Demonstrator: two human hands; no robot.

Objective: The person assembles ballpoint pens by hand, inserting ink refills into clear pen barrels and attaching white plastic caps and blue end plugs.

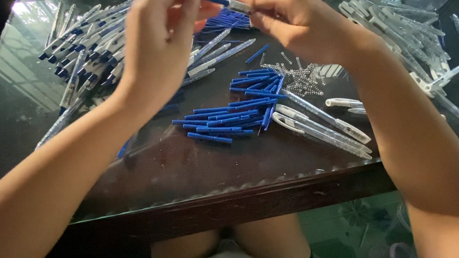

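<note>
My left hand [160, 36] and my right hand [291, 14] are raised together above a dark glass table [187, 162]. Between their fingertips they pinch a slim pen part [222, 1], blue at the left end and clear at the right. My left fingers grip the blue end and my right fingers grip the clear end. Below the hands lies a loose pile of blue pen refills [233, 111]. Beside it sits a small heap of metal springs [299, 76]. A few clear pen barrels [320, 125] lie right of the refills.
A heap of pens with blue tips [87, 47] covers the table's far left. A pile of clear barrels [400, 25] fills the far right. The table's wavy glass edge on a dark wooden rim [237, 199] runs across the front, with my knees below it.
</note>
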